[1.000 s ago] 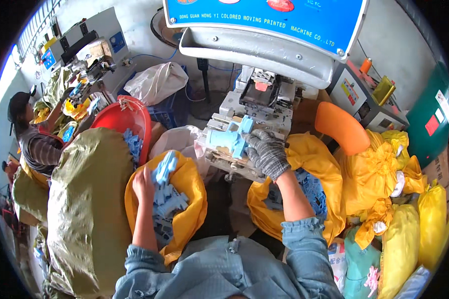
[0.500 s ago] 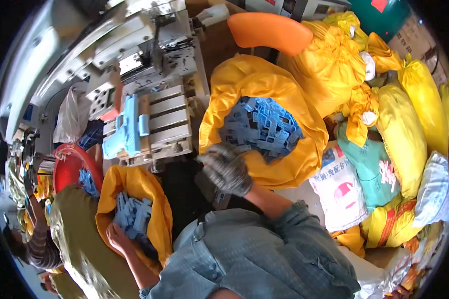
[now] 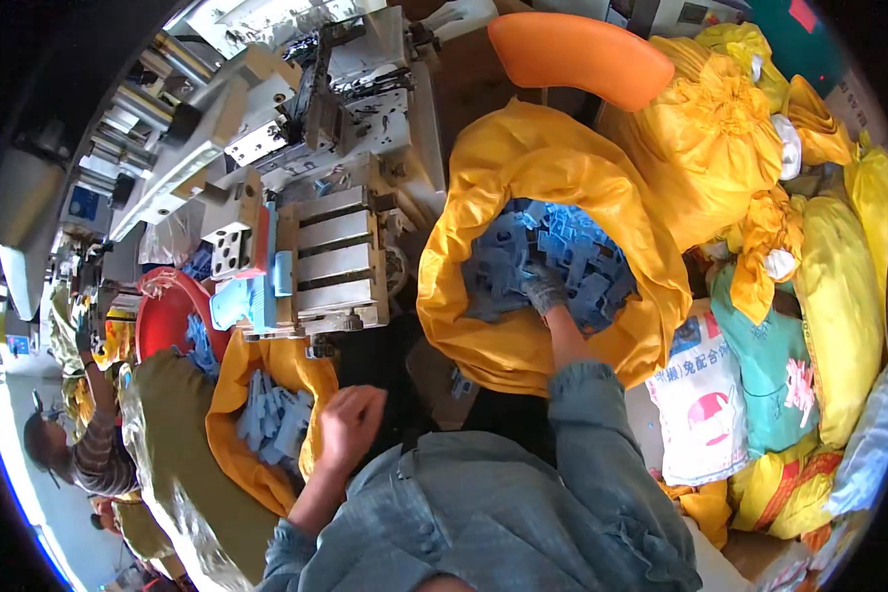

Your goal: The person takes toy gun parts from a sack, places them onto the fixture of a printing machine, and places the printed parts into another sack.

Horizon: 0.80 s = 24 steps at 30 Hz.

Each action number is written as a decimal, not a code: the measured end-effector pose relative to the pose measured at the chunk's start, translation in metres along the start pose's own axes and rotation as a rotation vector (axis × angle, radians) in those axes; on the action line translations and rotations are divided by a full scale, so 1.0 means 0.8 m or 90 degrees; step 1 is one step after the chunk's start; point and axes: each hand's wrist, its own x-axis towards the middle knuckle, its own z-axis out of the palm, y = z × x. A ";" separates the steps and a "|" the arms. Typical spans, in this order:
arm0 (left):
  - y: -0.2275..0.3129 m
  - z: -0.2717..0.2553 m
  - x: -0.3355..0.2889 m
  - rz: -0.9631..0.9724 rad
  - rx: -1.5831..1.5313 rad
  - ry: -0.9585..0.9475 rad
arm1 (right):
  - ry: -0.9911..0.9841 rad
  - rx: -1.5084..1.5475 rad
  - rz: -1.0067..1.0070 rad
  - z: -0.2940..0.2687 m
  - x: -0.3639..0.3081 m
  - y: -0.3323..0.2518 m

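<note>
My right hand [image 3: 543, 286], in a grey glove, reaches down into a large yellow sack [image 3: 557, 360]. Its fingertips are among many flat blue plastic pieces [image 3: 597, 291] and partly hidden, so I cannot tell whether it grips one. My bare left hand [image 3: 350, 424] is raised beside a smaller yellow sack [image 3: 252, 474] of longer light-blue plastic pieces [image 3: 276, 424]. Its fingers are curled in, and nothing shows in them. Ahead of it, a light-blue toy-pistol-shaped plastic piece [image 3: 232, 303] rests on the slatted metal bed [image 3: 335, 261] of a machine, partly behind the machine's block.
A red tub [image 3: 163, 321] with blue pieces stands at the left, behind an olive sack [image 3: 168, 434]. The orange chair back [image 3: 582, 59] rises beyond the large sack. Tied yellow sacks [image 3: 705, 138], a green sack [image 3: 770, 385] and a white printed sack [image 3: 696, 405] crowd the right.
My right hand has moved forward and right, into the large sack. My left hand has come up and right, away from the smaller sack's opening. The whole view has shifted slightly.
</note>
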 end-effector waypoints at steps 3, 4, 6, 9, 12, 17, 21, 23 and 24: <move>0.014 0.046 0.037 0.088 -0.006 -0.121 | 0.034 0.119 -0.010 -0.041 -0.070 -0.039; 0.022 0.063 0.048 0.122 0.023 -0.114 | 0.039 0.164 -0.011 -0.054 -0.096 -0.053; 0.034 0.103 0.067 0.183 0.075 -0.087 | -0.041 0.288 0.044 -0.079 -0.154 -0.090; 0.049 0.146 0.092 0.266 0.111 -0.058 | -0.112 0.435 0.029 -0.082 -0.231 -0.128; 0.051 0.157 0.104 0.110 0.013 -0.168 | -0.125 0.528 -0.053 -0.097 -0.252 -0.145; 0.040 0.159 0.097 -0.424 -1.049 -0.224 | 0.155 0.414 -0.261 -0.094 -0.245 -0.110; 0.031 0.152 0.084 -0.438 -1.145 -0.241 | 0.143 -0.017 -0.444 -0.095 -0.277 -0.169; 0.037 0.152 0.078 -0.423 -1.135 -0.218 | 0.188 -0.214 -0.496 -0.077 -0.283 -0.173; 0.033 0.155 0.075 -0.410 -1.137 -0.210 | 0.181 -0.213 -0.526 -0.074 -0.286 -0.175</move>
